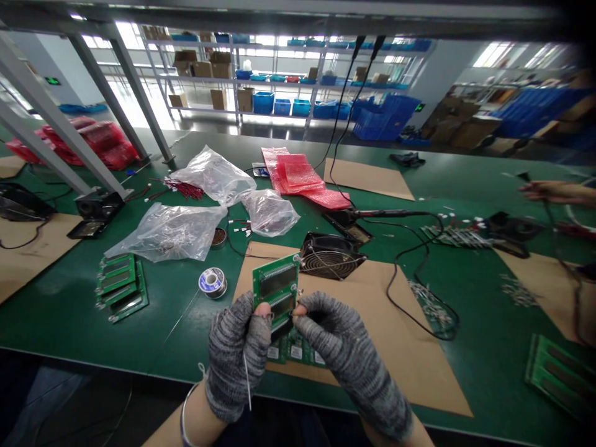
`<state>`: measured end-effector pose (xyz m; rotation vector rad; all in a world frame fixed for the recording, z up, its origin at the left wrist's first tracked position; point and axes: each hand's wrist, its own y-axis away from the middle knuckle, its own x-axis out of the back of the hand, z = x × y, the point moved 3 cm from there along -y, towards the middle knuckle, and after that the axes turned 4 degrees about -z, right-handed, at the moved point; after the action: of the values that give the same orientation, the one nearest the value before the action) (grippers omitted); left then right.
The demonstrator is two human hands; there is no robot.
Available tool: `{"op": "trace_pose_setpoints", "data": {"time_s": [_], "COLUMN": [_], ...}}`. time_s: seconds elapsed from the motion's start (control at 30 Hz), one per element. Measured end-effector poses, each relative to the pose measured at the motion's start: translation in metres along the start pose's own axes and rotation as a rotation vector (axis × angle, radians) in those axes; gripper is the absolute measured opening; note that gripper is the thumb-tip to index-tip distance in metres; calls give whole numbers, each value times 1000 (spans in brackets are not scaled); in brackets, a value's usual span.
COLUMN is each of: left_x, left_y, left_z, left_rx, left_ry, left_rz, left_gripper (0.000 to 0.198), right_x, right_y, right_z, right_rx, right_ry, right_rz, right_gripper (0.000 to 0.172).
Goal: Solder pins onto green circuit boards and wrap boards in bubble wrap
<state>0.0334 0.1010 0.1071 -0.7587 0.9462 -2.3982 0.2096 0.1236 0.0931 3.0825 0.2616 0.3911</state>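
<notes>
My left hand (239, 347), in a grey knit glove with bare fingertips, grips a green circuit board (275, 279) by its left side. The board stands tilted upright above the cardboard and carries several dark display modules. At the board's right edge, the thumb and fingers of my right hand (333, 335), gloved alike, are pinched together. Whatever small thing they hold is hidden. Beneath the held board, more green boards (295, 352) lie on the cardboard sheet (395, 323).
A solder spool (213, 283) and stacked boards (121, 285) are to the left. Clear plastic bags (167, 230) and red bubble wrap (298, 177) lie behind. A fan (331, 254), soldering iron (382, 213) and looping cable stand ahead. A co-worker's hand (549, 191) is at right.
</notes>
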Motion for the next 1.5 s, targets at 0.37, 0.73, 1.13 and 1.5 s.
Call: {"op": "trace_pose_setpoints", "data": {"time_s": [0.37, 0.73, 1.13, 1.5], "left_x": [-2, -4, -12, -16], "left_y": [5, 10, 11, 21], "left_z": [-4, -5, -4, -7], "left_rx": [67, 125, 138, 150], "left_ry": [37, 45, 87, 122], "left_rz": [-22, 3, -49, -49], "left_gripper": [19, 17, 21, 31], "right_x": [0, 2, 4, 19], "right_y": [4, 6, 10, 20], "right_z": [1, 5, 4, -3], "right_rx": [4, 11, 145, 153], "right_ry": [73, 5, 138, -89], "right_rz": [72, 105, 228, 209], "right_gripper": [20, 17, 14, 10]}}
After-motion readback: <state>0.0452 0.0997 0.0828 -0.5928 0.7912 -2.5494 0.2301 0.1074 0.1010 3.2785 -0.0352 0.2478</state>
